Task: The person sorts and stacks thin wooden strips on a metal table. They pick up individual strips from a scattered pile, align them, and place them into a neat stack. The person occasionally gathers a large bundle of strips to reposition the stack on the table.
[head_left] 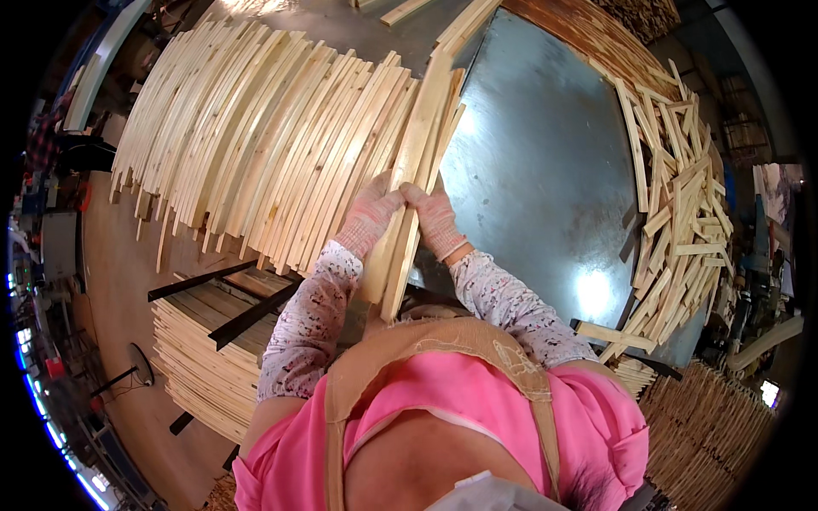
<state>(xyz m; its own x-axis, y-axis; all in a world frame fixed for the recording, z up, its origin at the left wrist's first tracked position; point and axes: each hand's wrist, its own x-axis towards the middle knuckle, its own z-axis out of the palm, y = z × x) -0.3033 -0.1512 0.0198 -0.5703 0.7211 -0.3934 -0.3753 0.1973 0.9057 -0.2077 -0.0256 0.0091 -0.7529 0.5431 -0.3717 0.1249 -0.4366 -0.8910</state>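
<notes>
My left hand [371, 215], in a pale pinkish work glove, grips the left side of a wooden slat [423, 119] that points away from my body. My right hand [434, 223], gloved alike, is closed on the right side at the same height, the thumbs nearly meeting on top. At least one more slat [400, 271] lies against it on the right, its near end close to my apron. Just left of my hands, a long row of pale wooden slats [256, 136] lies side by side. The fingers beneath the wood are hidden.
A grey metal tabletop [545, 153] extends to the right, with a jumbled heap of short wood pieces [682, 221] along its far right side. Lower left stands a stack of boards [204, 341] beside dark metal bars [256, 315]. More bundled sticks [707, 426] stand lower right.
</notes>
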